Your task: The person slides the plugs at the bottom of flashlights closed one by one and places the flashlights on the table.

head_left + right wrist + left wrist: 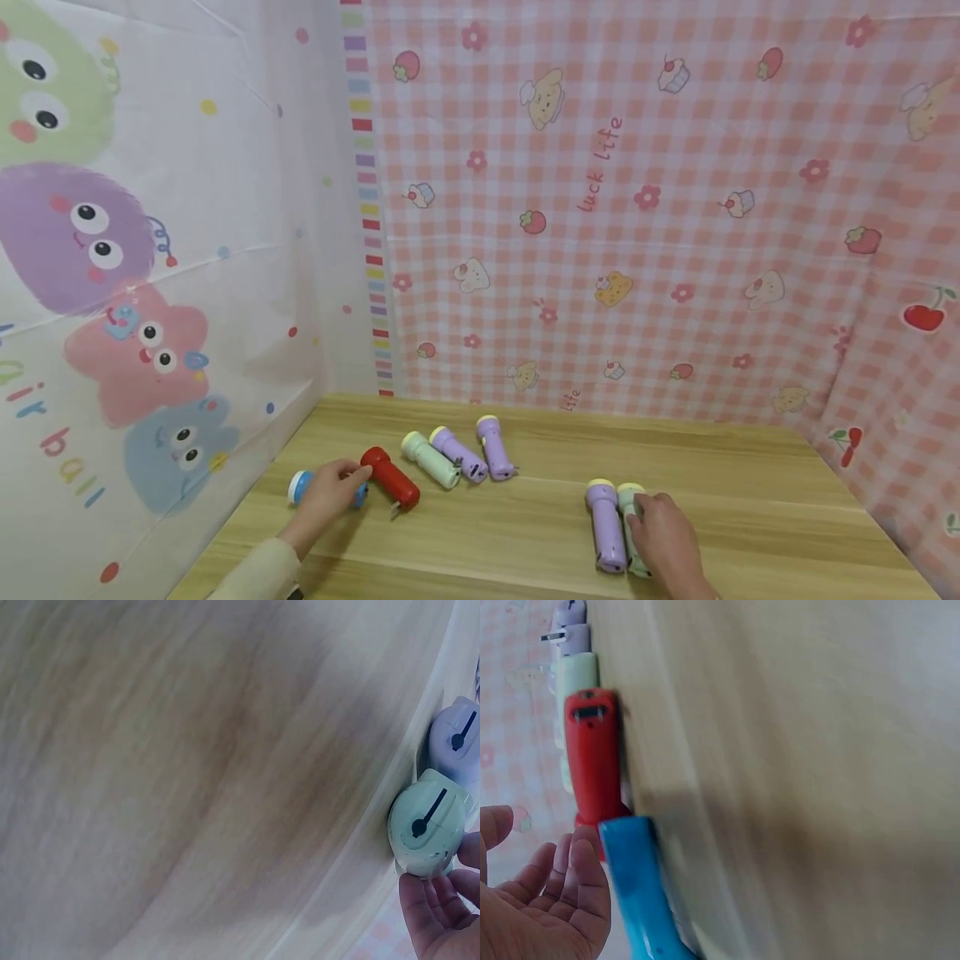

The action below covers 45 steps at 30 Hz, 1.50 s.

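Note:
On the wooden table my left hand (326, 496) hovers over a blue flashlight (300, 486) that is partly hidden beneath it. In the left wrist view its fingers are loosely bent beside the blue flashlight and do not wrap round it. A red flashlight (392, 479) lies just past those fingertips. At the right, my right hand (666, 537) holds a light green flashlight (429, 825) between thumb and fingers, low at the tabletop. A purple flashlight (606, 529) lies right alongside it, to its left.
Farther back lie another light green flashlight (431, 461) and two purple flashlights, one slanted (459, 456) and one more upright in view (495, 450). A pink checked cloth (600, 250) hangs behind the table (525, 533), and a white cartoon-printed sheet (240, 208) hangs at the left.

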{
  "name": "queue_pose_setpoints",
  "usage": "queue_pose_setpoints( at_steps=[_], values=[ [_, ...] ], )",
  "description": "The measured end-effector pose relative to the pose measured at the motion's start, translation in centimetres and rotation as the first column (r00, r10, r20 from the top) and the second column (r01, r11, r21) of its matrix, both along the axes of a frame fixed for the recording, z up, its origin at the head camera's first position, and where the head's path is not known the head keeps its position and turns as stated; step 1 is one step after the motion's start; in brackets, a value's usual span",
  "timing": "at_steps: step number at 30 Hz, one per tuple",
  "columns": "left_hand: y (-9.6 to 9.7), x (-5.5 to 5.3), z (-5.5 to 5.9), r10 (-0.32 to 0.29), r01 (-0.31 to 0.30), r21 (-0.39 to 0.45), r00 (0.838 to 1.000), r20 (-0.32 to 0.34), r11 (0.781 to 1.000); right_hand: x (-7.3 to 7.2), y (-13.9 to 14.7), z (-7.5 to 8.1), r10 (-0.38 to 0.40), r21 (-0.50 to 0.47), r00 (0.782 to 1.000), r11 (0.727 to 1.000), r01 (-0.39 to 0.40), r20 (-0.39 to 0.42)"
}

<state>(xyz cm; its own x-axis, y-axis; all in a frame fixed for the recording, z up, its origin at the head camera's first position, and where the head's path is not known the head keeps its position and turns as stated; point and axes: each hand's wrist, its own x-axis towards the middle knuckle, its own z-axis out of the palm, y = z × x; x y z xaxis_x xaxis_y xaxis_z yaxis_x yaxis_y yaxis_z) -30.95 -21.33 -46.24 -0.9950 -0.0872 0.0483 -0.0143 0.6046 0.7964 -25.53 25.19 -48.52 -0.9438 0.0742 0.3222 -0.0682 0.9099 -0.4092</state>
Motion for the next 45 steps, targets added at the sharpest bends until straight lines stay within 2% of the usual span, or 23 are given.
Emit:
queue_pose_setpoints(
  at_steps=[3, 7, 12, 16, 23, 30, 35, 45],
  values=[
    [-1.2, 0.4, -0.3, 0.026, -0.026, -0.003, 0.999, -0.020, 1.000, 0.0, 0.0, 0.1, -0.005, -0.004, 1.000, 1.000, 0.005, 0.011],
    [-3.2, 0.8, -0.9, 0.066, -0.067, -0.026, 0.998, -0.009, 0.997, -0.1, 0.0, 0.2, -0.010, -0.001, 1.000, 1.000, 0.010, 0.017],
    [-5.6, 0.8, -1.6, 0.096, -0.092, -0.131, 0.995, 0.027, 0.987, -0.1, 0.1, 0.1, -0.012, 0.003, 1.000, 1.000, 0.012, 0.013],
    [-6.5, 1.0, -1.3, 0.101, -0.094, -0.178, 0.994, 0.029, 0.980, 0.0, 0.2, 0.0, -0.011, 0.006, 1.000, 1.000, 0.011, 0.011],
    [-6.9, 0.7, -0.7, 0.105, -0.090, -0.214, 0.993, 0.060, 0.973, 0.0, 0.0, 0.3, -0.014, -0.004, 0.999, 1.000, 0.014, 0.033],
    [-7.1, 0.0, -0.4, 0.117, -0.076, -0.337, 0.988, 0.105, 0.939, 0.1, -0.1, 0.4, -0.020, -0.003, 0.999, 1.000, 0.020, 0.047],
    [-6.9, -0.2, -0.1, 0.132, -0.063, -0.386, 0.979, 0.154, 0.920, 0.1, -0.1, 0.4, -0.020, -0.005, 0.999, 1.000, 0.020, 0.039],
    [-5.5, -1.1, -0.5, 0.118, -0.056, -0.373, 0.982, 0.145, 0.926, 0.0, 0.1, 0.3, -0.019, 0.006, 0.999, 1.000, 0.019, 0.037]
  ],
)
